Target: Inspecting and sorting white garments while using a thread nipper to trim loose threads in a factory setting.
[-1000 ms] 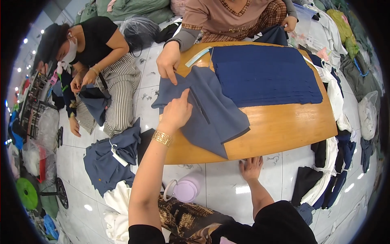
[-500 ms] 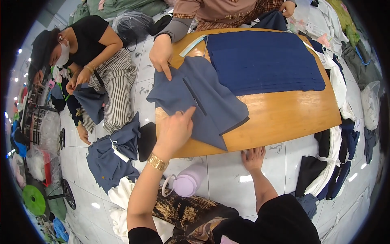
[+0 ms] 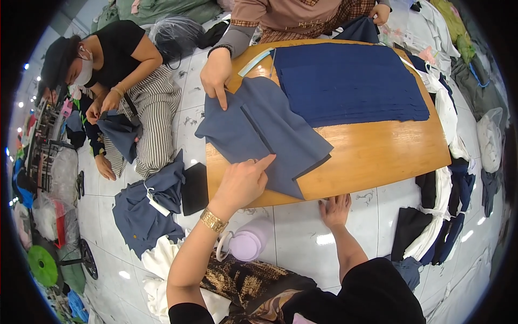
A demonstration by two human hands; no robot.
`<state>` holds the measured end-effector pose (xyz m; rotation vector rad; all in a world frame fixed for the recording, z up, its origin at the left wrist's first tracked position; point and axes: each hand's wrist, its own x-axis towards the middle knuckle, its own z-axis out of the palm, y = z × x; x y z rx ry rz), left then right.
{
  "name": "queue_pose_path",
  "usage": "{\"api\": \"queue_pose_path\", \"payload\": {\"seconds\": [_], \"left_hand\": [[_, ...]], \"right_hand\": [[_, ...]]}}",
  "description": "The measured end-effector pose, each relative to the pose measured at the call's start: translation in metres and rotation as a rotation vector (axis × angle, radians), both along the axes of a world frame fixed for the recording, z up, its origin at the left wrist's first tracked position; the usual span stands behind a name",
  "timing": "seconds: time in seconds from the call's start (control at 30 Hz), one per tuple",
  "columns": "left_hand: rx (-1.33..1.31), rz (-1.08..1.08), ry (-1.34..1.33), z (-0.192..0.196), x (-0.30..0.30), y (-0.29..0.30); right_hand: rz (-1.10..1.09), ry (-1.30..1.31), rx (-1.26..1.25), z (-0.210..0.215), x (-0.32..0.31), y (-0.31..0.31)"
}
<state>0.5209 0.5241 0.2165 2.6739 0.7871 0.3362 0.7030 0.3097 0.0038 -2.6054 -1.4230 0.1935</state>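
Note:
A blue-grey cut fabric piece (image 3: 291,135) lies on the wooden board, with a long dark slit (image 3: 254,125) running slantwise across it. My left hand (image 3: 242,182) points with its index finger stretched out, the tip touching the cloth at the slit's near end. Its other fingers are curled and hold nothing. A co-worker's hand (image 3: 217,75) presses one fingertip on the same cloth near its far left edge. By the board's near edge, my right hand (image 3: 336,209) rests on the tiled floor, fingers spread and holding nothing.
A stack of navy fabric (image 3: 350,83) covers the far part of the wooden board (image 3: 377,151). A lilac tumbler (image 3: 249,243) stands near my left forearm. Blue-grey cloth (image 3: 148,205) is heaped on the floor at left. Another person (image 3: 124,70) sits beyond it, handling cloth.
My left hand has slid right and slightly nearer along the slit, so its fingertip is now at the near end. The co-worker's pointing hand and my right hand stay nearly in place.

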Motion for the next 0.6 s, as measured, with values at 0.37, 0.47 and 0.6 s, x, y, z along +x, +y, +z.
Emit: {"api": "queue_pose_path", "payload": {"seconds": [0.37,0.47,0.6], "left_hand": [[-0.28,0.259,-0.16,0.014,-0.046,-0.002],[-0.277,0.394,-0.213,0.021,-0.092,-0.007],[-0.326,0.514,-0.162,0.034,-0.148,-0.035]], "right_hand": [[0.017,-0.015,0.055,0.004,0.005,0.001],[0.078,-0.004,0.084,-0.004,-0.003,0.001],[0.081,-0.103,0.185,-0.026,0.007,-0.008]]}}
